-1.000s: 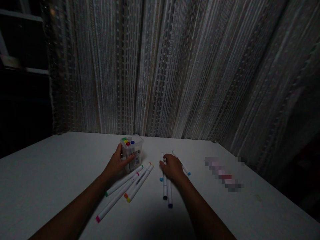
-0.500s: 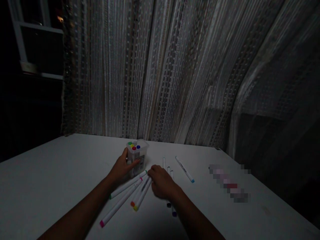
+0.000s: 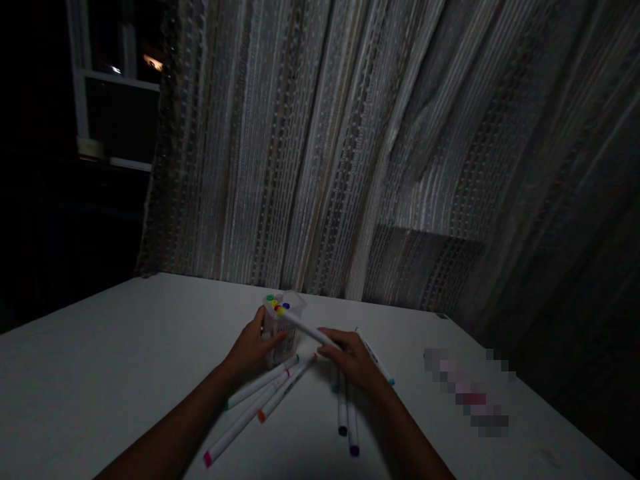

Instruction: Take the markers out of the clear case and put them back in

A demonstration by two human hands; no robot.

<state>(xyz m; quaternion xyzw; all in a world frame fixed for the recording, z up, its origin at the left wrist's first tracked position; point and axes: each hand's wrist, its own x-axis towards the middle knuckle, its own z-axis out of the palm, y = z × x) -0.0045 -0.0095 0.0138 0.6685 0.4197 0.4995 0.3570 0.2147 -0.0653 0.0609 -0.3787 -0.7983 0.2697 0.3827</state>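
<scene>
The clear plastic marker case (image 3: 289, 345) was gripped by the left hand (image 3: 249, 347), curled round its side, and up to its mouth, slanted, the yellow-ended marker (image 3: 311, 330) was held, pinched by the right hand (image 3: 354, 359)! Loading seemed under way; an upright tilt was apparently needed.

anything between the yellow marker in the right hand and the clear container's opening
Nothing visible blocks the held yellow marker; its end overlaps the clear container in view, at the rim. A red marker and a blue marker stand inside, nearby; the left hand grasps the side, lower down.
</scene>
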